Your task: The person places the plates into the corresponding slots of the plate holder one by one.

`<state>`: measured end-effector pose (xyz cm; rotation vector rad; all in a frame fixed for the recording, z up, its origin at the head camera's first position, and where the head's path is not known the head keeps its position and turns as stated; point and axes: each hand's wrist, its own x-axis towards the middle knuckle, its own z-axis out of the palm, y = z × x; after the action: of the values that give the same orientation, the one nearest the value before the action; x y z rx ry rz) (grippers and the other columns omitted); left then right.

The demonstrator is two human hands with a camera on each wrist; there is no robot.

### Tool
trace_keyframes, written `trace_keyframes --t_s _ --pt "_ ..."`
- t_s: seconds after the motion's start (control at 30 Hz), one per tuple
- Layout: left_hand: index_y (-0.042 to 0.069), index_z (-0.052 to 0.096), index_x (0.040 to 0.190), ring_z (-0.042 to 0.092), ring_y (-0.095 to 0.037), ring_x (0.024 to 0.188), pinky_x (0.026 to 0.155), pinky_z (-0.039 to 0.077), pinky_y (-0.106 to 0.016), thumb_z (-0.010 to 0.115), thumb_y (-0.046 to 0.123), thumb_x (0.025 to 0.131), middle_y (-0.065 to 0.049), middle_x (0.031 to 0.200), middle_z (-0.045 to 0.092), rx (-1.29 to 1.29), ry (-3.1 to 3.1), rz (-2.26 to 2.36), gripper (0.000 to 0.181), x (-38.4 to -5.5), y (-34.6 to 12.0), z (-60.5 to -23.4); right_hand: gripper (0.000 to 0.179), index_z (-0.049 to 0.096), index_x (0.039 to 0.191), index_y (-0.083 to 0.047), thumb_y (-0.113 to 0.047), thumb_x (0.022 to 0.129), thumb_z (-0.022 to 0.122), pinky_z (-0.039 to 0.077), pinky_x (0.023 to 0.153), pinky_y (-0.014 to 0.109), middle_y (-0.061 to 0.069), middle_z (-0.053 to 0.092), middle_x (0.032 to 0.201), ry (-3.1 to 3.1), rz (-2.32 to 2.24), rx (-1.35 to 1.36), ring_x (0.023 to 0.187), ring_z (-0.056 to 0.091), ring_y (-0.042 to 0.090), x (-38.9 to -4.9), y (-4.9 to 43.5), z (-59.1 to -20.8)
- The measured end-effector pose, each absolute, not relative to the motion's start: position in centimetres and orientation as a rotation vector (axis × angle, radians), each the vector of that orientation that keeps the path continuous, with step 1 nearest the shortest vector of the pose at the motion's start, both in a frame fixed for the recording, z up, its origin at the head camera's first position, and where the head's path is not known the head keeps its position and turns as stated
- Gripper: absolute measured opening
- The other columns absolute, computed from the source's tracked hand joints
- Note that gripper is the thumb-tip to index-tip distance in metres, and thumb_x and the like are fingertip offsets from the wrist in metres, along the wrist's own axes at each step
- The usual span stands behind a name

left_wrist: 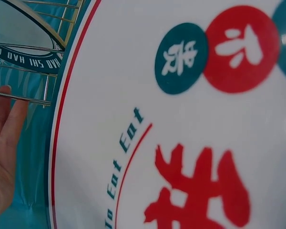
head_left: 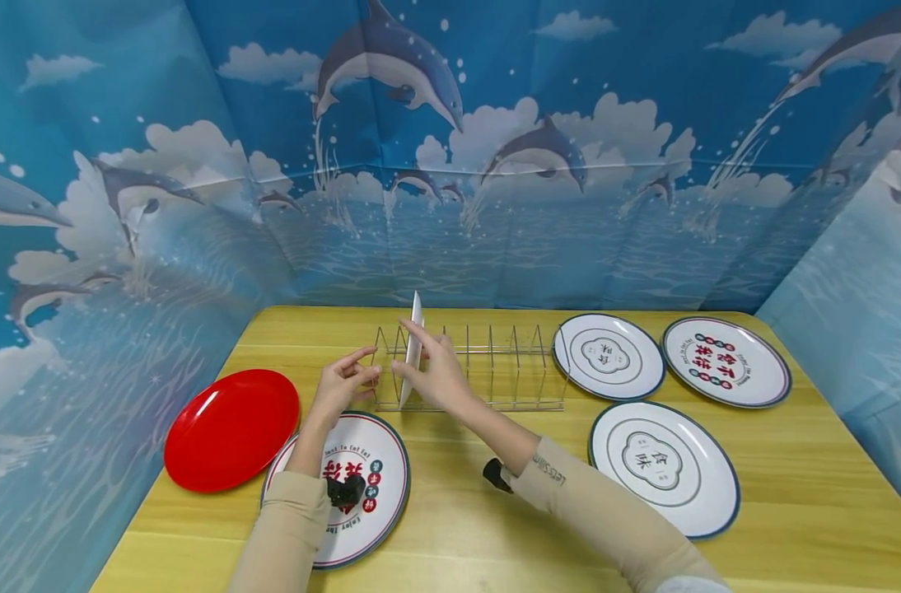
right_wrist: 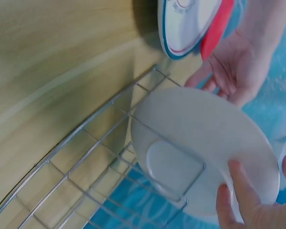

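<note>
A white plate (head_left: 410, 375) stands on edge near the left end of a wire dish rack (head_left: 491, 405). My right hand (head_left: 443, 375) holds it by the rim; in the right wrist view two fingertips lie against the plate's plain back (right_wrist: 200, 124). My left hand (head_left: 339, 391) is at the rack's left end, fingers loosely bent and holding nothing. In the left wrist view its fingers (left_wrist: 9, 114) are right at a rack wire, and the standing plate's lettered rim (left_wrist: 31, 59) shows beyond. Beneath my left forearm lies a white plate with red characters (head_left: 380, 461).
A red plate (head_left: 231, 428) lies at the left, close beside the lettered one. To the right of the rack lie a small white plate (head_left: 609, 387), a red-lettered plate (head_left: 754, 391) and a blue-rimmed plate (head_left: 688, 511). A dolphin-print sheet (head_left: 495, 231) hangs behind the table.
</note>
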<state>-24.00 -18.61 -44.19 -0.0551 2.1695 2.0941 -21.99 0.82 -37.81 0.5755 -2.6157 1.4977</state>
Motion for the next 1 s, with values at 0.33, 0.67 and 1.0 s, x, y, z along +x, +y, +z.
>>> trace_keyframes --t_s 0.33,0.67,1.0 --pt "0.010 0.051 0.131 0.063 -0.018 0.081 0.081 0.051 -0.044 0.066 0.017 0.085 0.005 0.072 0.059 -0.065 2.214 2.081 0.049 -24.2 -18.7 -44.5 0.067 0.028 0.144 -0.030 -0.022 0.088 0.063 0.046 0.089 0.049 0.017 0.034 0.135 -2.421 1.793 0.533 0.118 0.043 0.039 -22.4 6.8 -35.0" --pt "0.010 0.049 0.132 0.062 -0.015 0.079 0.082 0.050 -0.046 0.065 0.016 0.086 0.005 0.072 0.059 -0.059 2.208 2.082 0.049 -24.1 -18.7 -44.5 0.068 0.020 0.144 -0.038 -0.031 0.089 0.060 0.034 0.099 0.053 0.013 0.033 0.141 -2.367 1.838 0.309 0.125 0.038 0.033 -21.0 15.5 -34.0" --pt "0.008 0.049 0.132 0.062 -0.017 0.080 0.086 0.046 -0.050 0.063 0.012 0.087 0.001 0.074 0.058 -0.067 2.158 2.108 0.047 -23.5 -18.4 -43.4 0.071 0.020 0.146 -0.030 -0.012 0.089 0.059 0.045 0.081 0.009 0.009 0.036 0.129 -2.057 2.116 0.107 0.112 0.045 0.012 -18.3 23.5 -35.8"
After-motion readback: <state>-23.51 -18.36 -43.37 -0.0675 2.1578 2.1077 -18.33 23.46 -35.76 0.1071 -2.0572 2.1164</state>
